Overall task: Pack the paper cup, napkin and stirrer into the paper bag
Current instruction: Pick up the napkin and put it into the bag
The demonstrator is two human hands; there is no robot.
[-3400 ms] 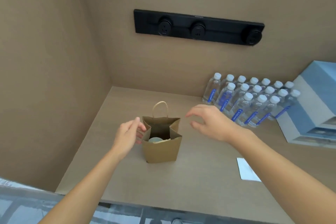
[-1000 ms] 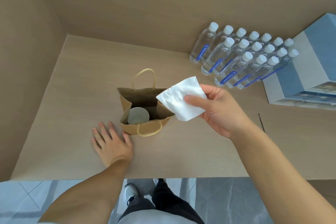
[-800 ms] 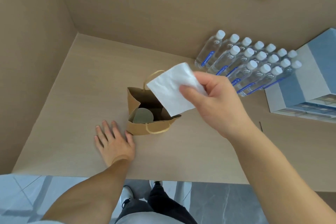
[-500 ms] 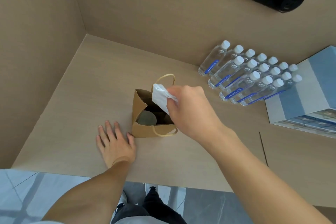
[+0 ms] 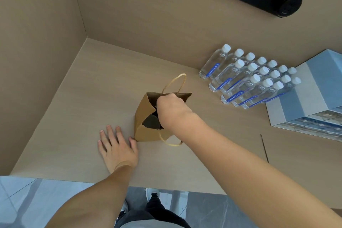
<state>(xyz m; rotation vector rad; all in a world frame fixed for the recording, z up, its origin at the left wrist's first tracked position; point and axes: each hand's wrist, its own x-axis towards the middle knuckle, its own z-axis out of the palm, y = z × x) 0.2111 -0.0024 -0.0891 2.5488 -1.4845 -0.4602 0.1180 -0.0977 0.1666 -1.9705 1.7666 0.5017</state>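
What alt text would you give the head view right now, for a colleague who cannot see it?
The right hand reaches down into the open brown paper bag standing on the light wooden counter, where a round paper cup shows inside. The left hand lies flat on the counter, its thumb at the bag's base. Clear plastic water bottles stand behind to the right.

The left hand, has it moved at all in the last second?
No. The left hand lies flat on the table, touching the paper bag's near left corner, as before.
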